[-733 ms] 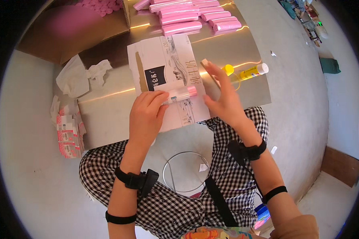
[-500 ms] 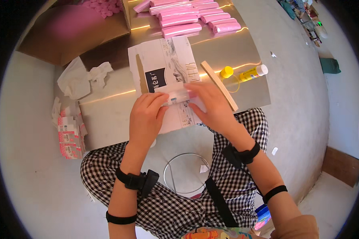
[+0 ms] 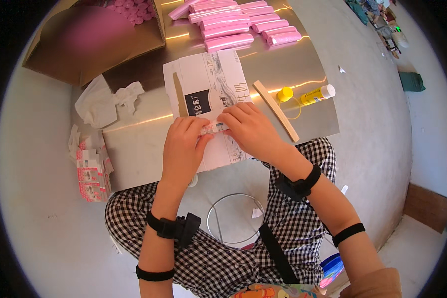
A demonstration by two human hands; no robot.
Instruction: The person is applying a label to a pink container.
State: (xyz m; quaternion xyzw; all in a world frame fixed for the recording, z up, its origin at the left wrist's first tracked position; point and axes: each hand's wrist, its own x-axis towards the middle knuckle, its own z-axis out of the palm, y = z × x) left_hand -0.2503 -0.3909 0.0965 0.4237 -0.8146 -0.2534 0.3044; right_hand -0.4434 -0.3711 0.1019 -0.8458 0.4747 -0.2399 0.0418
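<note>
R hand has been moved from near wood strip since earlier; labelled roll is now gripped by it at R end & by L hand at L, over white cardbd.

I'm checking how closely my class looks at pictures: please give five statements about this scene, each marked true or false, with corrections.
1. The left hand and right hand both hold the small white cylinder with pink print. True.
2. The yellow tube with a white end lies right of the thin pale wooden strip. True.
3. The right hand grips the wooden strip. False: it lies on the shiny metal table.
4. Shiny pink plastic rolls lie beyond the white printed cardboard sheet. True.
5. The brown cardboard box stands right of those rolls. False: the box is on their left.
</note>
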